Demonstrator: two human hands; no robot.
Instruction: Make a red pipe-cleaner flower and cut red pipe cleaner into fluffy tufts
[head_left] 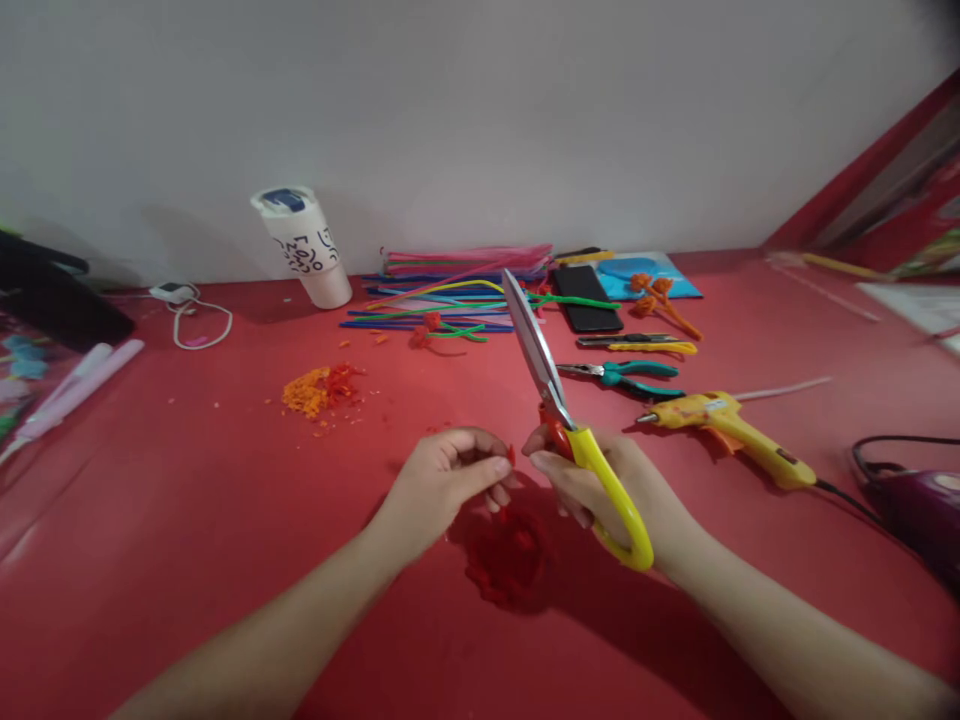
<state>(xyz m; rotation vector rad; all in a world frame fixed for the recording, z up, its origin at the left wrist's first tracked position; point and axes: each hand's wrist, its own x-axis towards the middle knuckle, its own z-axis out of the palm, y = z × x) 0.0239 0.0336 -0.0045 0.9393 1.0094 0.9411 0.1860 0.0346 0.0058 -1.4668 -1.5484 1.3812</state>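
My left hand (454, 475) is closed in a pinch, with a small red piece (511, 455) at its fingertips. The piece looks like a short bit of pipe cleaner, though it is too small to be sure. In my right hand (611, 475) is a pair of scissors (536, 350) with a yellow and red handle. Their blades point up and away from me and look closed together. Right below both hands, a dark red heap of short pieces (506, 560) lies on the red table (225, 560).
Orange and red clippings (311, 392) lie left of centre. Pipe cleaners (442, 290), a white tumbler (304, 245) and a phone (589, 298) are along the wall. Pliers (622, 375), a cutter knife (637, 343) and a yellow glue gun (727, 430) with a cord lie right.
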